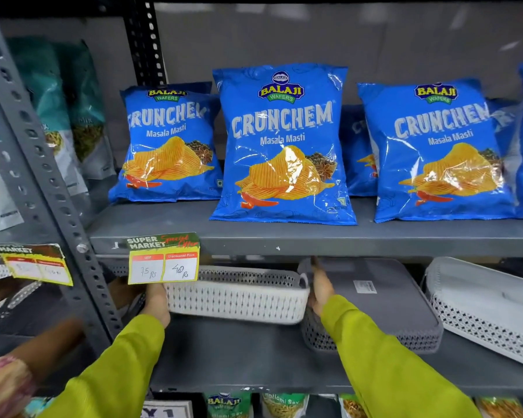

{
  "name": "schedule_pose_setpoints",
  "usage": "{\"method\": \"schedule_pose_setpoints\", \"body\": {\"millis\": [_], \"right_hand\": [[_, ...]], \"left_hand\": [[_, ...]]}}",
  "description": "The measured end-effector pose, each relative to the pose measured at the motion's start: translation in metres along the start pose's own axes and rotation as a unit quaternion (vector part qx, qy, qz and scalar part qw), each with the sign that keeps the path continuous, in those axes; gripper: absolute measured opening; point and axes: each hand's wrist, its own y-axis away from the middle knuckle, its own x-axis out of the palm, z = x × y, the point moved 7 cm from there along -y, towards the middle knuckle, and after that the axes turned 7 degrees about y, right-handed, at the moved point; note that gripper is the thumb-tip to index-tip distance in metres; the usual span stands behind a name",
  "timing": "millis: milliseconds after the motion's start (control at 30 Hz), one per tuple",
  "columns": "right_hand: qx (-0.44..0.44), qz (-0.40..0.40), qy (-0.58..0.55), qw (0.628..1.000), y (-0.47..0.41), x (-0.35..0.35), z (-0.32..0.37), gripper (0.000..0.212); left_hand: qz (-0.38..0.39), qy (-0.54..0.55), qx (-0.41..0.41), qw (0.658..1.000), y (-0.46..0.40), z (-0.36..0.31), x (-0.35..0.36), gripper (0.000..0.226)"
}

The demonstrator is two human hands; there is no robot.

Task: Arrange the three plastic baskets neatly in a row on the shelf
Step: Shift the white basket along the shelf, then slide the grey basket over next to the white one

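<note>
White woven-pattern basket (236, 294) sits on the lower grey shelf (254, 363), held btwn both hands, one at each short end. Left hand (156, 303) clasps the basket's left end, fingers partly hidden behind the yellow price tag (163, 268) hanging from the shelf above. Right hand (320, 289) is pressed flat vs the basket's right end, fingers pointing up into the gap btwn it and the dark grey basket (384, 306); grip looks like a clamp w/ the palm, not a closed fist. Lime-green sleeves (384, 357) run back toward the camera. Grey basket lies upside down just right of the white one, touching or nearly so, w/ a small label on its base. Further right, a light grey basket (480, 309) rests tilted, apart from the grey one. Upper shelf carries blue Balaji Crunchem wafer bags (284, 143) standing in a row.
</note>
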Motion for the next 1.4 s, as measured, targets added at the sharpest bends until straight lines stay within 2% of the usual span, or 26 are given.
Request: {"method": "schedule_pose_setpoints", "body": {"millis": [67, 133, 200, 267, 333, 433, 500, 567, 600, 667, 733, 800, 867, 933, 967, 1000, 1033, 1100, 1167, 1233, 1300, 1367, 1400], "right_hand": [[0.018, -0.034, 0.113, 0.993, -0.009, -0.009, -0.006, 0.057], [-0.004, -0.048, 0.251, 0.967, -0.015, -0.010, -0.009, 0.047], [-0.045, -0.046, 0.417, 0.907, -0.016, -0.004, -0.010, 0.036], [-0.075, -0.034, 0.544, 0.835, -0.007, 0.004, -0.008, 0.035], [-0.098, -0.033, 0.602, 0.792, -0.003, 0.005, -0.004, 0.037], [-0.108, -0.026, 0.626, 0.772, -0.002, -0.001, -0.002, 0.040], [-0.144, -0.039, 0.623, 0.768, 0.001, -0.005, 0.008, 0.036], [-0.179, -0.082, 0.604, 0.772, 0.005, -0.024, 0.025, 0.036], [-0.196, -0.107, 0.600, 0.769, 0.008, -0.038, 0.033, 0.038], [-0.211, -0.160, 0.592, 0.761, 0.013, -0.075, 0.047, 0.042], [-0.188, -0.215, 0.574, 0.768, 0.016, -0.127, 0.056, 0.038], [-0.144, -0.243, 0.585, 0.761, 0.013, -0.183, 0.056, 0.041], [-0.096, -0.240, 0.590, 0.765, 0.007, -0.229, 0.052, 0.049], [-0.041, -0.223, 0.579, 0.783, 0.009, -0.261, 0.050, 0.061], [-0.021, -0.211, 0.572, 0.792, 0.013, -0.270, 0.050, 0.067], [-0.013, -0.201, 0.566, 0.800, 0.014, -0.276, 0.050, 0.073], [-0.006, -0.189, 0.569, 0.800, 0.016, -0.280, 0.051, 0.075], [-0.007, -0.175, 0.581, 0.795, 0.015, -0.287, 0.054, 0.076], [-0.005, -0.154, 0.582, 0.799, 0.014, -0.289, 0.056, 0.067], [0.011, -0.123, 0.565, 0.816, 0.009, -0.291, 0.051, 0.056], [0.033, -0.104, 0.525, 0.844, 0.007, -0.292, 0.045, 0.057], [0.051, -0.098, 0.503, 0.857, 0.007, -0.292, 0.044, 0.058], [0.062, -0.095, 0.507, 0.855, 0.008, -0.293, 0.044, 0.056]], "left_hand": [[0.005, -0.011, -0.018, 1.000, -0.005, 0.010, -0.008, 0.037], [-0.056, -0.107, -0.060, 0.991, -0.008, 0.026, -0.026, 0.038], [-0.130, -0.214, -0.070, 0.966, 0.003, 0.030, -0.042, 0.034], [-0.133, -0.276, -0.063, 0.950, 0.008, 0.034, -0.041, 0.030], [-0.110, -0.308, -0.065, 0.943, 0.013, 0.039, -0.035, 0.027], [-0.106, -0.359, -0.071, 0.924, 0.016, 0.040, -0.027, 0.038], [-0.141, -0.412, -0.085, 0.896, 0.022, 0.035, -0.023, 0.058], [-0.163, -0.493, -0.023, 0.854, 0.022, 0.026, -0.002, 0.074], [-0.144, -0.532, 0.025, 0.834, 0.024, 0.024, 0.018, 0.073], [-0.080, -0.573, 0.131, 0.805, 0.037, 0.026, 0.069, 0.066], [0.014, -0.515, 0.200, 0.833, 0.060, 0.042, 0.126, 0.056], [0.172, -0.445, 0.201, 0.855, 0.090, 0.070, 0.184, 0.056], [0.317, -0.385, 0.160, 0.852, 0.120, 0.100, 0.231, 0.054], [0.367, -0.370, 0.111, 0.846, 0.131, 0.134, 0.261, 0.065], [0.350, -0.388, 0.096, 0.847, 0.127, 0.147, 0.270, 0.078], [0.335, -0.416, 0.094, 0.840, 0.121, 0.159, 0.277, 0.080], [0.307, -0.442, 0.094, 0.838, 0.115, 0.166, 0.280, 0.074], [0.233, -0.452, 0.100, 0.855, 0.114, 0.160, 0.280, 0.058], [0.197, -0.436, 0.100, 0.872, 0.113, 0.155, 0.281, 0.046], [0.175, -0.417, 0.063, 0.890, 0.110, 0.157, 0.282, 0.046], [0.166, -0.396, 0.013, 0.903, 0.100, 0.165, 0.283, 0.068], [0.152, -0.384, 0.006, 0.911, 0.064, 0.187, 0.287, 0.115], [0.142, -0.368, -0.004, 0.919, 0.063, 0.188, 0.288, 0.125]]}}
